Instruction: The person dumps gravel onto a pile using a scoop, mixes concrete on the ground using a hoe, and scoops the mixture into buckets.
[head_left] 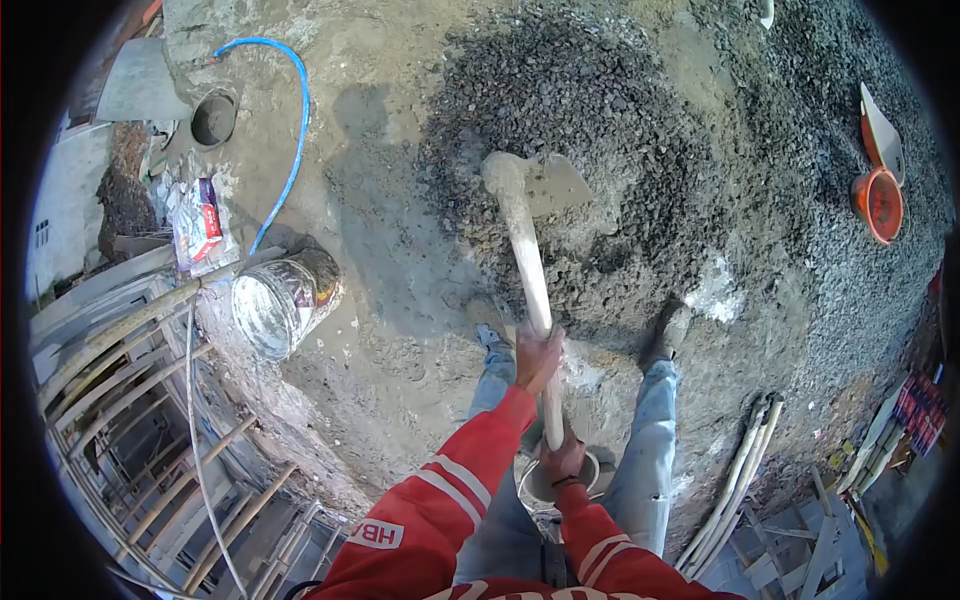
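Both hands are clamped on the hoe's handle (530, 265), one ahead of the other with a stretch of bare wood between. The left hand (540, 357) grips farther up, toward the head; the right hand (563, 460) is closed round the near end, over a bucket (534, 487) between the legs (only part of its rim shows past the hand). The hoe runs away from the person, its blade (560, 187) on the gravel (570, 95), toward the heap's left side; how deep the edge sits, I cannot tell. The heap lies on the ground (400, 400), near its far edge, and spreads toward the right edge.

The shoes (672, 330) stand at the heap's near side, one either side of the handle. Toward the ground's left edge are a pale bucket (268, 312), a bag (203, 228) just beyond it and a blue hose (303, 100) curving toward the far left corner, near a dark tub (213, 120). An orange pail (880, 205) is by the right edge; poles (735, 480) lie near the near right corner.
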